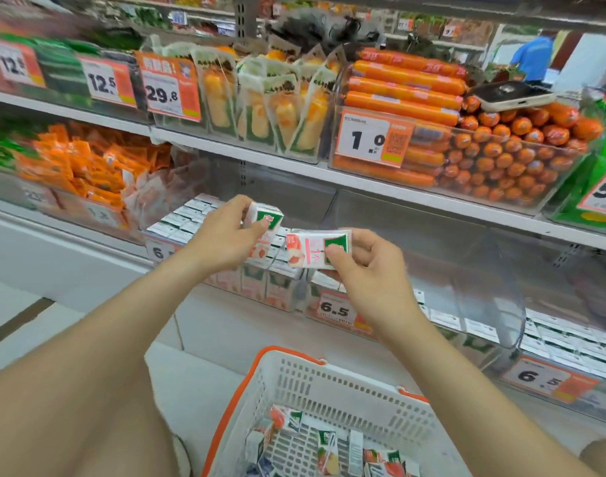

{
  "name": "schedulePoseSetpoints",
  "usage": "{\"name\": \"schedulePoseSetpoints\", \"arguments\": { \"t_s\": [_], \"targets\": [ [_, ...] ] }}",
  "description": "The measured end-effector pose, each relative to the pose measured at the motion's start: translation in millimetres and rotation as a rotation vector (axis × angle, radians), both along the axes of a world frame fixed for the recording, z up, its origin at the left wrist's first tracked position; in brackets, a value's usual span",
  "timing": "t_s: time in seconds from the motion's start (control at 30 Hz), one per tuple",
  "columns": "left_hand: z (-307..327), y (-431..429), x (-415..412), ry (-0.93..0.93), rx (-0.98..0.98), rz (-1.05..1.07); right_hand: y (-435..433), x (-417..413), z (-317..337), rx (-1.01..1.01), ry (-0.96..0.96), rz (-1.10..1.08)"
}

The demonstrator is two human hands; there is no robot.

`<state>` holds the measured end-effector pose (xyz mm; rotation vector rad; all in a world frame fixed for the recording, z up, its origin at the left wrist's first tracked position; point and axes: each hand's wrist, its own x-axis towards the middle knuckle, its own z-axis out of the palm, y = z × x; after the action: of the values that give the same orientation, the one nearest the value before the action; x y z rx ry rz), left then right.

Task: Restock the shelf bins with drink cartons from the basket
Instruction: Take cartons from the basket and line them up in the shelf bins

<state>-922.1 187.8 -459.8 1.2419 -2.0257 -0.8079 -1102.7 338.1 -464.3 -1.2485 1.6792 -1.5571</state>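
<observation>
1. Below both hands, nearest: basket [329, 383] w/ loose drink cartons [325, 456] lying at mixed angles.
2. L hand [222, 239]: fingers curled, pinching one carton [265, 218], roughly upright, slight tilt.
3. R hand [367, 266]: thumb + fingers grip second carton [315, 249], long axis sideways, end toward L hand.
4. Just beyond/under hands: shelf bin [260, 290], cartons packed upright. L hand looks nearer; R carton prob. needs turning upright first.
</observation>
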Motion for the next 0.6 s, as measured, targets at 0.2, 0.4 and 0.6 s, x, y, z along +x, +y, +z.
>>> {"name": "schedulePoseSetpoints", "arguments": {
  "t_s": [0.2,0.4,0.6],
  "targets": [
    [-24.9,-66.3,32.6,-0.006,-0.112,0.276,-105.0,37.4,-9.6,-0.163,0.855,-0.019],
    [-39.6,-97.3,42.5,0.034,-0.113,0.293,-219.5,43.8,-32.3,0.03,1.359,-0.131],
    [-52.6,-120.1,49.3,0.041,-0.112,0.3,-289.4,49.9,-43.0,0.272,1.113,0.004]
  ]
}}
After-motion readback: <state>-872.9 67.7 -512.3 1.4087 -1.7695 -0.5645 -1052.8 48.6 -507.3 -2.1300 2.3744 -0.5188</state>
